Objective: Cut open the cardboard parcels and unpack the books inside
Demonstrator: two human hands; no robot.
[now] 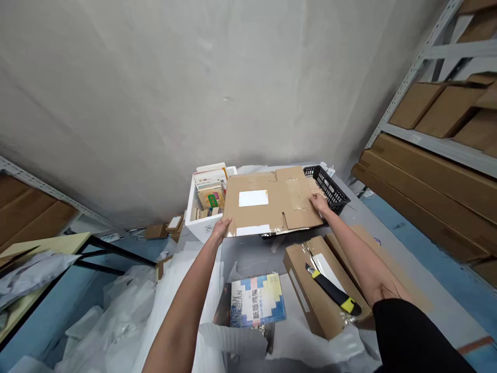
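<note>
Between my two hands is a flattened cardboard box [279, 207] with white labels and strips of clear tape. My left hand [221, 229] grips its lower left corner, and my right hand [319, 203] is closed on its right edge. The cardboard covers much of a black plastic basket [337, 194] with books inside. Left of it, a white bin [202, 228] holds several upright books [212, 181]. Closer to me, a book [258, 300] with a blue, white and yellow cover lies on the table. A yellow and black utility knife [334, 291] rests on a closed cardboard box [310, 300].
White foam wrap [186, 290] spreads over the near left of the grey table [388, 264]. Racks with brown cartons [438, 197] stand at the right. A yellowish desk [46, 243] and plastic wrapping [116, 311] are on the left. A grey wall [248, 93] rises behind.
</note>
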